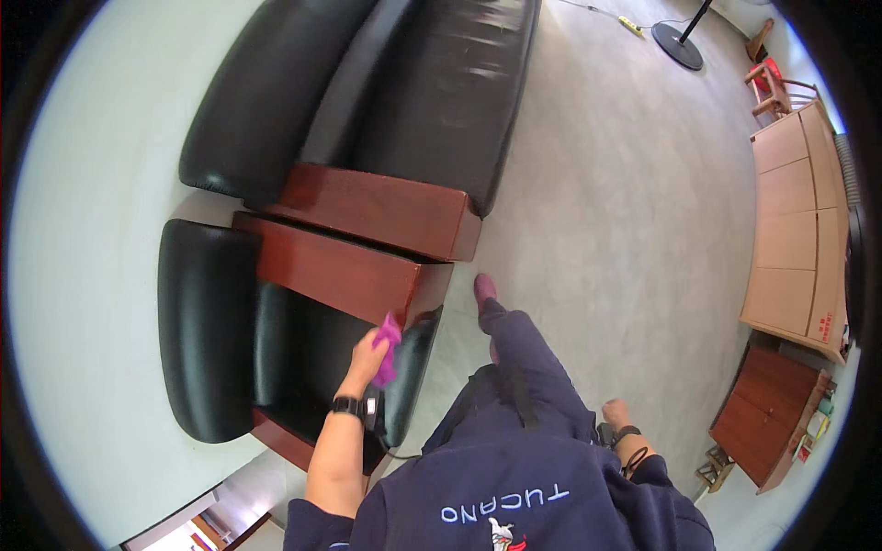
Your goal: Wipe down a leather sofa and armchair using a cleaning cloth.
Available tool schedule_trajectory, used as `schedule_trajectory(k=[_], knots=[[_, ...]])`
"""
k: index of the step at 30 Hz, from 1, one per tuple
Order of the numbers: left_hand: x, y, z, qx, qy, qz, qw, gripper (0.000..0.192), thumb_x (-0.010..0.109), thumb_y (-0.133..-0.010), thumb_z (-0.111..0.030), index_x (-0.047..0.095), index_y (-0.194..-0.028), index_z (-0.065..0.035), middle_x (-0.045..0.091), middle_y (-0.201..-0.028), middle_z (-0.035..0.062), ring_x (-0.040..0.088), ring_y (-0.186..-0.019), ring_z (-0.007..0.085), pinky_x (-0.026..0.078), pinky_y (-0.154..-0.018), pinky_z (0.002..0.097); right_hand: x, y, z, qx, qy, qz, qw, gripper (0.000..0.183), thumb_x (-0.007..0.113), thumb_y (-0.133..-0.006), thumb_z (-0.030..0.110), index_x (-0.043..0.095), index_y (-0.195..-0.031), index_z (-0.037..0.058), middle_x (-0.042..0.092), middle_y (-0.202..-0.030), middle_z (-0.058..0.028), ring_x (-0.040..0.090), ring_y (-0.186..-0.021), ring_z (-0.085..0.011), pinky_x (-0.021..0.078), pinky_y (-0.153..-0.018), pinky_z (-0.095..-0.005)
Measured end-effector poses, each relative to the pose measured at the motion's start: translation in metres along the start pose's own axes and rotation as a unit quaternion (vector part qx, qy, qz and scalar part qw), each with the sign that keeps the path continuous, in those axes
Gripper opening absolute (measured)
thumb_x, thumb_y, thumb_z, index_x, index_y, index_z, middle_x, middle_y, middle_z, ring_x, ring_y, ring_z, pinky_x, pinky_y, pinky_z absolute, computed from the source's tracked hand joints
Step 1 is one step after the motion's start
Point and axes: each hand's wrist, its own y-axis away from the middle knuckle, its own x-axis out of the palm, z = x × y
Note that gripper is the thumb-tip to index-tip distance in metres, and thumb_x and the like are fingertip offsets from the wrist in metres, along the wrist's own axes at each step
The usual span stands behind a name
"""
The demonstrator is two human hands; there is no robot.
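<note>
My left hand is closed around a crumpled purple cloth. The hand hangs over the black leather seat of an armchair, close to the front end of its glossy reddish-brown wooden armrest. Whether the cloth touches the armrest is not clear. On the right, low beside my leg, my right hand is curled, with nothing visible in it. Both wrists wear dark straps with small devices.
A long black leather sofa with a wooden armrest stands beside the armchair. Far right are cardboard-coloured boxes, a reddish-brown cabinet and a wooden chair. A black round stand base and a yellow power strip lie on the floor.
</note>
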Motion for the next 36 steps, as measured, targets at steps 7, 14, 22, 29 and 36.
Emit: schedule_trajectory(k=[7,14,22,29,36], knots=[[0.010,0.055,0.068,-0.359,0.160,0.111,0.913,0.030,0.058,-0.091,-0.030,0.069,-0.094,-0.0026,0.068,-0.081,0.0075,0.062,-0.066,0.0180,0.049,-0.059,0.0320,-0.021,-0.120,0.001,-0.106,-0.020,0.014,0.994,0.029,0.057,-0.075,0.016,0.071,-0.096,0.0030,0.068,-0.099,-0.0228,0.064,-0.098,-0.0379,0.0505,-0.087,-0.0406],[0.023,0.086,-0.017,-0.369,0.016,0.168,0.914,0.033,0.069,-0.084,-0.036,0.071,-0.094,-0.0054,0.067,-0.076,0.0053,0.062,-0.069,0.0167,0.048,-0.063,0.0340,-0.141,-0.188,0.084,-0.043,-0.165,0.047,0.984,0.032,0.055,-0.076,0.016,0.069,-0.100,-0.0002,0.069,-0.093,-0.0220,0.069,-0.086,-0.0317,0.0536,-0.079,-0.0391],[0.068,-0.106,-0.140,-0.189,0.071,0.033,0.979,0.031,0.064,-0.085,-0.029,0.069,-0.106,-0.0077,0.068,-0.082,0.0033,0.063,-0.073,0.0143,0.050,-0.066,0.0301,-0.283,-0.295,0.074,-0.035,-0.212,0.020,0.976,0.037,0.054,-0.075,0.011,0.065,-0.105,-0.0065,0.069,-0.085,-0.0192,0.069,-0.067,-0.0258,0.0547,-0.061,-0.0349],[0.080,-0.152,-0.278,-0.073,0.028,-0.040,0.996,0.041,0.058,-0.091,-0.037,0.066,-0.114,-0.0042,0.071,-0.094,0.0085,0.066,-0.080,0.0155,0.051,-0.075,0.0304,-0.368,-0.325,0.132,-0.046,-0.279,0.022,0.959,0.036,0.054,-0.074,0.009,0.062,-0.106,-0.0063,0.068,-0.083,-0.0144,0.068,-0.065,-0.0237,0.0524,-0.053,-0.0329],[0.060,-0.161,-0.225,-0.153,0.040,-0.069,0.985,0.034,0.069,-0.073,-0.021,0.066,-0.101,-0.0030,0.069,-0.086,0.0092,0.067,-0.079,0.0192,0.053,-0.073,0.0343,-0.347,-0.393,0.168,-0.306,0.053,0.079,0.947,0.016,0.055,-0.073,0.012,0.068,-0.067,0.0051,0.068,-0.075,-0.0128,0.066,-0.067,-0.0247,0.0533,-0.062,-0.0355]])
